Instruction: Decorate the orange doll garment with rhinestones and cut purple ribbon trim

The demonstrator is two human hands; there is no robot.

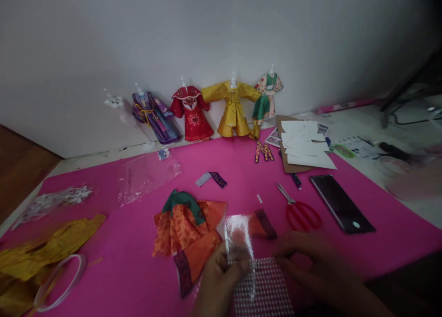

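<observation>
My left hand [219, 278] is closed on a sheet of small rhinestone stickers [265, 287], thumb on top. A clear shiny film [238, 225] stands up from the sheet's far part. At the sheet's right edge, the fingertips of my right hand [311, 266] are pinched together; whether they grip the sheet or a tiny piece is too dim to tell. Behind the sheet lies an orange doll dress [176, 229] with a green bodice and dark purple cuffs. One sleeve [264, 225] shows beyond the film.
Red-handled scissors [300, 211] and a phone [340, 204] lie to the right. Dressed doll forms, including a yellow one [233, 109], line the wall. Stacked white paper [305, 144] rests at the back right. Left are a tape roll [81, 266], yellow fabric [51, 248] and a plastic bag [148, 176].
</observation>
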